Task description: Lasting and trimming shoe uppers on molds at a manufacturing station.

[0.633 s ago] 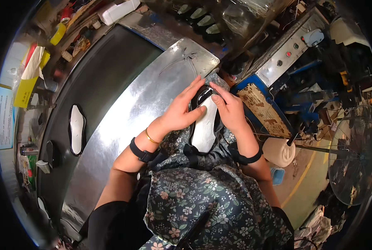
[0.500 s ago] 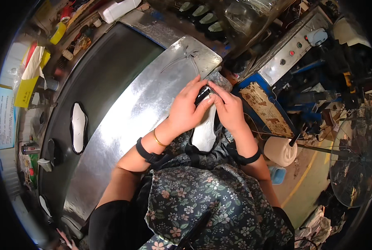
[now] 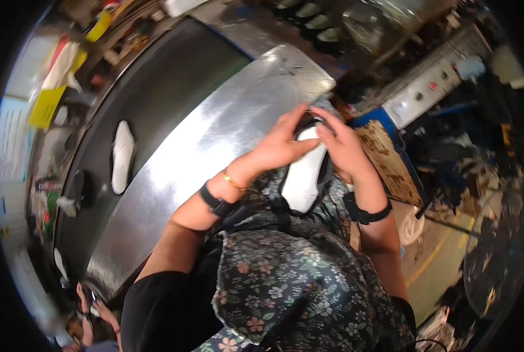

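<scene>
Just above the person's lap, close by the end of the shiny metal worktop (image 3: 206,138), lies the shoe (image 3: 303,182), white underside up and framed in dark material, its far end pointing away from the body. Its near end sits against the floral apron (image 3: 300,281). Both grips are bare-handed and meet at that far end: the left grip (image 3: 280,145) arches over from one side, thumb laid across the white, and the right grip (image 3: 347,150) curves in from the other. From where I stand they're only moderately spread, with the fingertips blurred and partly hidden; whether they squeeze or merely rest, I can't tell.

I'd reckon the shoe stiff along its length, as though there's a solid form inside, with a bit of weight to it yet easy enough for one person. The white face looks dry and matt, so thumbs should hold there; the dark edging is probably softer and could crease or mark. I'd take it by both sides at the middle, where it narrows, and leave the lap bearing the near end.
</scene>
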A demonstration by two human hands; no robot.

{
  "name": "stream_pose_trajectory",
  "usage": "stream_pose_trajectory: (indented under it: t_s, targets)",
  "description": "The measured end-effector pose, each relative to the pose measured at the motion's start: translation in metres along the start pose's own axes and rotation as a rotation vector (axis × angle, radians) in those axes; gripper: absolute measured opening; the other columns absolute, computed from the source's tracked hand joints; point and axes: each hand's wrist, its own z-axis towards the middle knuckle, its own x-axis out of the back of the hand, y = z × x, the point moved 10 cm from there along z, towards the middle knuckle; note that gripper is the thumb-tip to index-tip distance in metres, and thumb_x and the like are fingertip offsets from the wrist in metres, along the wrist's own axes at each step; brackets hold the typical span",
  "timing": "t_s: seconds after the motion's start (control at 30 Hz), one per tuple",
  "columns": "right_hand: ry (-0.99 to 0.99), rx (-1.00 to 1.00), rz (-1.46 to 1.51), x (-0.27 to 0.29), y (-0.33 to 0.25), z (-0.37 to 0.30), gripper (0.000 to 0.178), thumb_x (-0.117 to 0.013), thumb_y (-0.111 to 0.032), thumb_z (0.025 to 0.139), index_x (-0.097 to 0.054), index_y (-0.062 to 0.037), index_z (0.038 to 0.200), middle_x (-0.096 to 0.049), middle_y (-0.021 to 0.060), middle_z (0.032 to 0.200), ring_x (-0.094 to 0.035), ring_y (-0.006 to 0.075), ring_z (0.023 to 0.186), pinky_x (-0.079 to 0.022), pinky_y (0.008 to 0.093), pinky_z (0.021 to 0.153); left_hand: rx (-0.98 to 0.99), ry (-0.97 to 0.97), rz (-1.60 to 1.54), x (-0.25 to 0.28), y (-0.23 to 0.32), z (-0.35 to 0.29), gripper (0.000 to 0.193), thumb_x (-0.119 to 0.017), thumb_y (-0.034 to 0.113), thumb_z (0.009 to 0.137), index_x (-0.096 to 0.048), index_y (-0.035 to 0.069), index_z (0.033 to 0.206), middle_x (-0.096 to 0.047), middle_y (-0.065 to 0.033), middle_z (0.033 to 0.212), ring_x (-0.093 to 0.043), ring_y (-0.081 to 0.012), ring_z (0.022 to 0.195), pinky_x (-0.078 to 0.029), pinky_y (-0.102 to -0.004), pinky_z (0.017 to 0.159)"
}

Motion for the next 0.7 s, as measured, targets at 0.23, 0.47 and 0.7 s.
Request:
stream_pose_trajectory:
  t_s: [0.23,0.47,0.7]
  targets:
    - [0.096,0.118,-0.136,-0.010,-0.002,0.006,0.034,-0.050,-0.014,0.098,-0.056,-0.0008,0.129,-0.063,0.0145,0.122,-0.059,0.0215,0.113,-0.043,0.0320,0.098,-0.213,0.237,0.223,0.013,0.015,-0.006,0.065,-0.074,0.019,0.077,-0.044,-0.003,0.132,-0.052,-0.0235,0.126,-0.048,-0.0410,0.115,-0.038,-0.0442,0.101]
    - [0.204,0.093,0.053,-0.008,0.009,0.001,0.043,-0.052,-0.022,0.100,-0.047,-0.0009,0.137,-0.058,0.0210,0.128,-0.054,0.0257,0.120,-0.041,0.0343,0.101,-0.110,0.166,0.308,0.023,-0.002,0.006,0.060,-0.075,0.026,0.076,-0.053,0.002,0.127,-0.058,-0.0230,0.117,-0.054,-0.0383,0.109,-0.044,-0.0443,0.095]
    - [0.220,-0.123,0.114,-0.012,0.051,-0.084,0.027,-0.050,-0.012,0.100,-0.057,0.0063,0.118,-0.065,0.0089,0.097,-0.054,0.0078,0.090,-0.046,0.0249,0.081,0.143,-0.089,-0.260,0.010,-0.037,0.039,0.051,-0.069,0.014,0.086,-0.051,0.006,0.133,-0.062,-0.0069,0.117,-0.058,-0.0151,0.106,-0.046,-0.0281,0.093]
